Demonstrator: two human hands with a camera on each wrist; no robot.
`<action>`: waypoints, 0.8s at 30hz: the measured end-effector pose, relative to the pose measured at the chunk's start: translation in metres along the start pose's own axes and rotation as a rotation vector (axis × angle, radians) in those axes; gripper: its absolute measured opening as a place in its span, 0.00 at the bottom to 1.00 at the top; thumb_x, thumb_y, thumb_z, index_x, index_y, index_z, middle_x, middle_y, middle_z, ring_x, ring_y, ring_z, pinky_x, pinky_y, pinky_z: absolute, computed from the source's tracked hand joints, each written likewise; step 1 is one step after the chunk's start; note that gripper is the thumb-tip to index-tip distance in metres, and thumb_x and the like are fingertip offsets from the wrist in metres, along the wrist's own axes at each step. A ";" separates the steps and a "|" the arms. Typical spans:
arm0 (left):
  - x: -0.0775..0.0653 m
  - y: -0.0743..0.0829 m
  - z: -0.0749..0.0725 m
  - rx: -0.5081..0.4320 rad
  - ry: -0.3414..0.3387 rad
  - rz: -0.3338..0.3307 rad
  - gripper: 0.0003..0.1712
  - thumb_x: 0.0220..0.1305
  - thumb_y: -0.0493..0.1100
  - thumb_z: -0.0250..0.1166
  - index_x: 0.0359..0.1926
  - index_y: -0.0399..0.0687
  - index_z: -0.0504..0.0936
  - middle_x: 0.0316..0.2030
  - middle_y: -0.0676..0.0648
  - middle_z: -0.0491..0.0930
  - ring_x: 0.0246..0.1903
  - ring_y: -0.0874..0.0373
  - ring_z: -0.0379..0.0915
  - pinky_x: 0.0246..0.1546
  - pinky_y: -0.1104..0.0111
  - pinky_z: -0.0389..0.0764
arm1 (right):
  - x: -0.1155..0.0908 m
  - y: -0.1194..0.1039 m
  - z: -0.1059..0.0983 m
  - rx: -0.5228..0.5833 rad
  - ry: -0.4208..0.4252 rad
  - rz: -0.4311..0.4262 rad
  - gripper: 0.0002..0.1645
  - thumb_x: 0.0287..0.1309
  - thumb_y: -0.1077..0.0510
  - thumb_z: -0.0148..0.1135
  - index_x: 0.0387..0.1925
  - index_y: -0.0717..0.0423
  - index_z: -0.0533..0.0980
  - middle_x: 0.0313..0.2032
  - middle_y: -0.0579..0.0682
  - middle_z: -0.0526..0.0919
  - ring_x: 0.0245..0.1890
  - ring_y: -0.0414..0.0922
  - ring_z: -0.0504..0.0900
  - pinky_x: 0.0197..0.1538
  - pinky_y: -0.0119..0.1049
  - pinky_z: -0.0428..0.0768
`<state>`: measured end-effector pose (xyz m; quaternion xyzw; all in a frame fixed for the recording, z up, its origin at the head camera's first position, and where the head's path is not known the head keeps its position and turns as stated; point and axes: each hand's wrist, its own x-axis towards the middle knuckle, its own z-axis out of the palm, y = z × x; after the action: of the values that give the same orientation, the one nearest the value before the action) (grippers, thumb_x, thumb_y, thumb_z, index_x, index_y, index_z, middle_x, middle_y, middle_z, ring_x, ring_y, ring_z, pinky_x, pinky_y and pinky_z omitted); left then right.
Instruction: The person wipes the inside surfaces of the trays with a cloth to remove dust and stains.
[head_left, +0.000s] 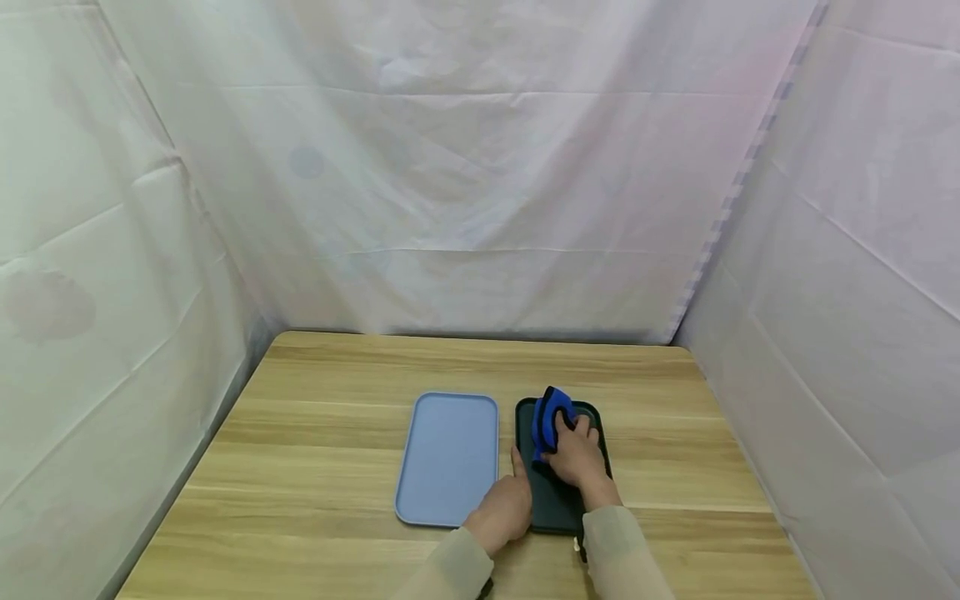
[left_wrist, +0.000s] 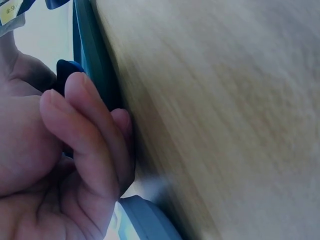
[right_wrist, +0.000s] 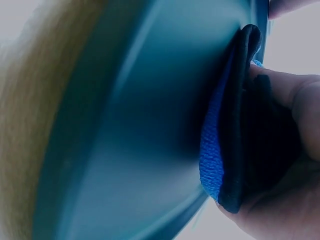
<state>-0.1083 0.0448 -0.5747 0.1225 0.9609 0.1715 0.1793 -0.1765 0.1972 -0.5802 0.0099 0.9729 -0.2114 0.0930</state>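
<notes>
A dark green rectangular tray lies on the table with a blue cleaning cloth, edged in black, bunched on its far half. My right hand grips the cloth and holds it against the tray's surface. In the right wrist view, the folded cloth sits between thumb and fingers, over the tray. At the tray's left rim, my left hand holds the edge, its index finger pointing forward along the rim. The left wrist view shows its other fingers curled beside the tray's side; the thumb's contact is unclear.
A light blue tray lies just left of the green one, close to my left hand. Both rest on a wood-grain table. White sheets hang behind the table and along both sides.
</notes>
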 end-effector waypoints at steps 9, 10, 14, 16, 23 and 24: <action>-0.003 0.001 -0.002 0.005 -0.006 -0.006 0.59 0.63 0.40 0.73 0.81 0.31 0.42 0.13 0.49 0.73 0.14 0.59 0.69 0.21 0.68 0.74 | 0.000 -0.009 0.004 0.004 -0.005 -0.014 0.54 0.61 0.49 0.74 0.80 0.58 0.57 0.70 0.74 0.56 0.63 0.69 0.62 0.54 0.63 0.76; -0.003 0.002 -0.003 0.004 -0.003 -0.007 0.59 0.63 0.40 0.73 0.81 0.31 0.43 0.13 0.49 0.73 0.14 0.59 0.69 0.21 0.68 0.74 | 0.000 -0.011 0.004 0.004 -0.006 -0.017 0.54 0.61 0.49 0.74 0.80 0.57 0.57 0.70 0.73 0.57 0.63 0.69 0.62 0.54 0.63 0.77; -0.004 0.003 -0.004 0.012 0.010 -0.006 0.58 0.62 0.39 0.72 0.81 0.30 0.44 0.13 0.49 0.72 0.13 0.59 0.69 0.20 0.68 0.73 | -0.001 -0.014 0.003 0.005 -0.017 -0.032 0.55 0.61 0.48 0.74 0.81 0.57 0.56 0.71 0.73 0.56 0.64 0.69 0.62 0.54 0.63 0.77; -0.003 0.003 -0.004 0.014 0.014 -0.006 0.57 0.63 0.38 0.72 0.80 0.29 0.45 0.13 0.49 0.72 0.13 0.59 0.68 0.20 0.68 0.72 | -0.002 -0.016 0.002 -0.001 -0.025 -0.038 0.55 0.61 0.48 0.74 0.81 0.57 0.56 0.72 0.73 0.55 0.64 0.69 0.62 0.55 0.63 0.77; -0.001 0.004 -0.004 0.004 -0.003 -0.013 0.56 0.64 0.39 0.71 0.80 0.28 0.45 0.14 0.48 0.74 0.15 0.59 0.70 0.21 0.67 0.73 | -0.004 -0.016 0.002 -0.035 -0.039 -0.048 0.55 0.60 0.47 0.75 0.81 0.55 0.57 0.72 0.72 0.56 0.65 0.69 0.63 0.55 0.64 0.76; -0.001 0.004 -0.005 -0.001 -0.005 -0.016 0.56 0.64 0.39 0.71 0.80 0.28 0.45 0.14 0.48 0.74 0.15 0.59 0.70 0.21 0.67 0.73 | -0.005 -0.016 0.002 -0.038 -0.041 -0.047 0.55 0.60 0.46 0.75 0.81 0.54 0.57 0.73 0.71 0.56 0.65 0.69 0.63 0.55 0.64 0.76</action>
<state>-0.1084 0.0466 -0.5688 0.1152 0.9614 0.1701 0.1832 -0.1721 0.1814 -0.5747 -0.0191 0.9746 -0.1952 0.1083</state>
